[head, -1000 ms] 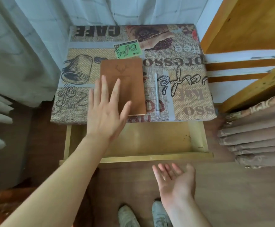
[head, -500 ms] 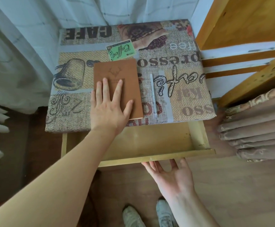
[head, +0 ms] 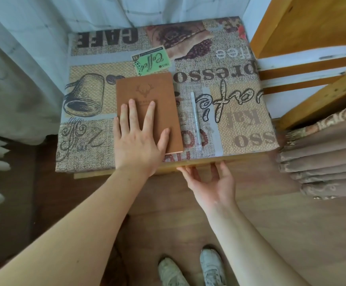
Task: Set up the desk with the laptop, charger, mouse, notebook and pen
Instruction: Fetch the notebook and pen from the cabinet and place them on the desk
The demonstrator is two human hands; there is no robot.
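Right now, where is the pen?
The pen lies on the desk's printed cloth, just right of the brown notebook, parallel to it.

Left arm: bare, stretched forward from the lower left, nearly straight.
Left hand (head: 138, 141): palm down, flat, wrist level.
Left fingers (head: 150, 114): spread and extended, pointing away from the body; thumb splayed out to the right.
Right arm: bare, reaching forward from the lower right, forearm angled inward.
Right hand (head: 211, 187): palm turned upward and forward, wrist bent back.
Right fingers (head: 190, 174): loosely parted, tips pointing forward, curled around nothing.
Feet: two pale sneakers (head: 192, 269) side by side below the arms.
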